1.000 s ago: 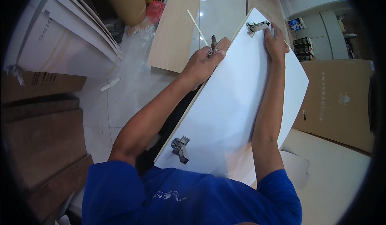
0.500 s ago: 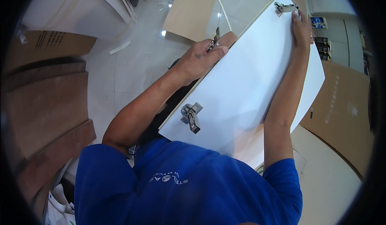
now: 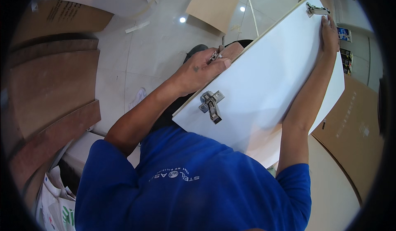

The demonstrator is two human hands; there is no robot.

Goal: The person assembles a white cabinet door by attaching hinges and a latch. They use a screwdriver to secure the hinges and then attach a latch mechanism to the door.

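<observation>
A white cabinet door panel [image 3: 264,78] lies slantwise across my lap, its far end up to the right. My left hand [image 3: 202,70] is closed round a brown wooden block [image 3: 233,51] with metal parts, which looks like a small hand plane. The block rests at the panel's left long edge, with my thumb by the white face. My right hand [image 3: 331,37] grips the panel's right edge near the far end, its fingers partly hidden. One metal hinge [image 3: 317,10] sits beside that hand; another hinge [image 3: 211,106] is fixed near the panel's near left corner.
Brown boards [image 3: 53,86] stand along the left, with cardboard [image 3: 62,18] above them. A thin wooden sheet [image 3: 216,6] lies on the tiled floor ahead, beside a pale strip [image 3: 251,14]. Large cardboard [image 3: 344,123] is at the right; a white printed bag [image 3: 57,202] is lower left.
The panel and my right hand have shifted right in view. My left hand with the wooden block has slid along the panel edge toward me.
</observation>
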